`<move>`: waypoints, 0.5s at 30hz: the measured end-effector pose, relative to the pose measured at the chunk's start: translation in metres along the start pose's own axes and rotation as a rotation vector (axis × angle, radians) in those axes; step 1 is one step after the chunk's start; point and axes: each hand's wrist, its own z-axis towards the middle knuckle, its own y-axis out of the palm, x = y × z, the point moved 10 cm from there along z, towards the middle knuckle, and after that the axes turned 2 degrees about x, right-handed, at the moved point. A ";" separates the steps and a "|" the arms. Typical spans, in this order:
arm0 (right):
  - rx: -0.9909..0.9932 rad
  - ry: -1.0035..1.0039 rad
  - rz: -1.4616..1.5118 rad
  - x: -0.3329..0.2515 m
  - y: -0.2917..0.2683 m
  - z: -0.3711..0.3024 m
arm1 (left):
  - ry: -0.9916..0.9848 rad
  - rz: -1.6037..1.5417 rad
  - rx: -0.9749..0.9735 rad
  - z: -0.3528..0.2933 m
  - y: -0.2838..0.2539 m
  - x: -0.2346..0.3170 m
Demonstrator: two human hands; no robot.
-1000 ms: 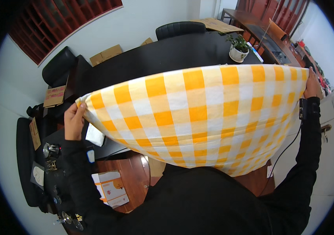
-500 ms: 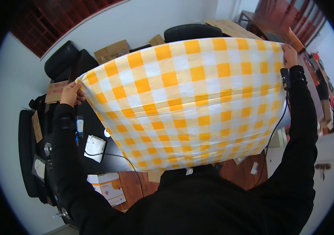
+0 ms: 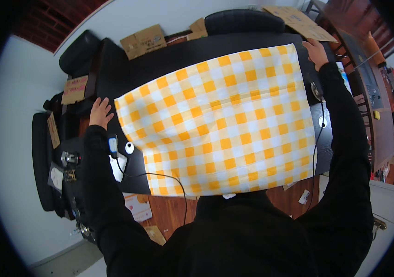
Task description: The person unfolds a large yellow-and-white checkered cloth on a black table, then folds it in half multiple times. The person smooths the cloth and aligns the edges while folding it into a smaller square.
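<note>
A yellow-and-white checked tablecloth is spread over the black table, its left part raised in soft folds and its near edge close to my body. Just off its far left corner is my left hand, fingers spread and holding nothing. My right hand is a little beyond the cloth's far right corner, apart from it, with the fingers loosely stretched. A small device with a black cable is by my left wrist; another cable hangs from my right wrist. Whatever lies under the cloth is hidden.
A black chair stands behind the table, with cardboard boxes to its left and flat cardboard to its right. White round discs and a white packet lie on the table. A brown wooden desk is at the right.
Both hands have let go of the tablecloth's far corners, and the cloth has dropped onto the table. My right hand has moved left and up in view; the left has shifted slightly right.
</note>
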 end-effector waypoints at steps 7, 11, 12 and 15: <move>-0.207 0.014 -0.026 0.094 -0.020 -0.128 | -0.110 0.017 0.089 -0.124 -0.152 -0.092; -0.104 0.335 0.011 0.215 -0.097 -0.216 | -0.208 -0.004 0.247 -0.218 -0.260 -0.181; -0.029 0.348 -0.058 0.243 -0.121 -0.237 | -0.245 0.044 0.276 -0.240 -0.283 -0.208; 0.076 0.352 -0.176 0.317 -0.170 -0.296 | -0.405 0.045 0.367 -0.295 -0.325 -0.308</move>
